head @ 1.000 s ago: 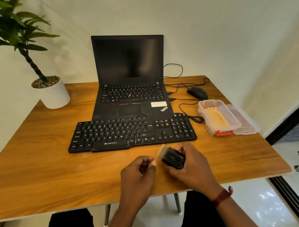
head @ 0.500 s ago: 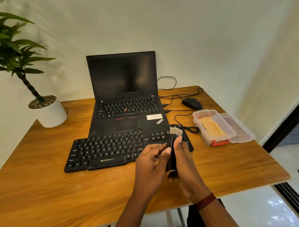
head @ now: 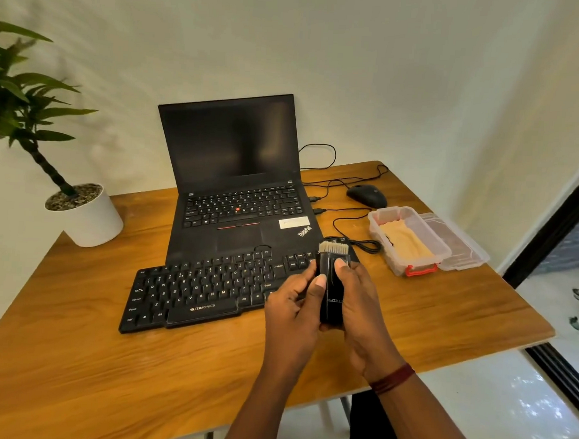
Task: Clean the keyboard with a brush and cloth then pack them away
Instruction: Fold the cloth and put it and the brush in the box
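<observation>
So far: nothing on the desk looks brushed or wiped, so I judge the job barely begun
Brush: black block-shaped brush with pale bristles (head: 333, 286), held upright with the bristles on top, over the right end of the black full-size keyboard (head: 209, 288) and seemingly clear of its keys
Cloth: tan folded cloth (head: 406, 242) lies in the clear plastic box with a red clasp (head: 375, 217) on the wooden table (head: 76, 359), with the clear lid (head: 459, 246) just beside it
Left hand (head: 294, 306): curled, thumb and fingers pinching the brush's left edge
Right hand (head: 360, 308): wrapped round the brush body, thumb pressed on its front
Remaining: brushing the keys, wiping, packing both into the box
</observation>
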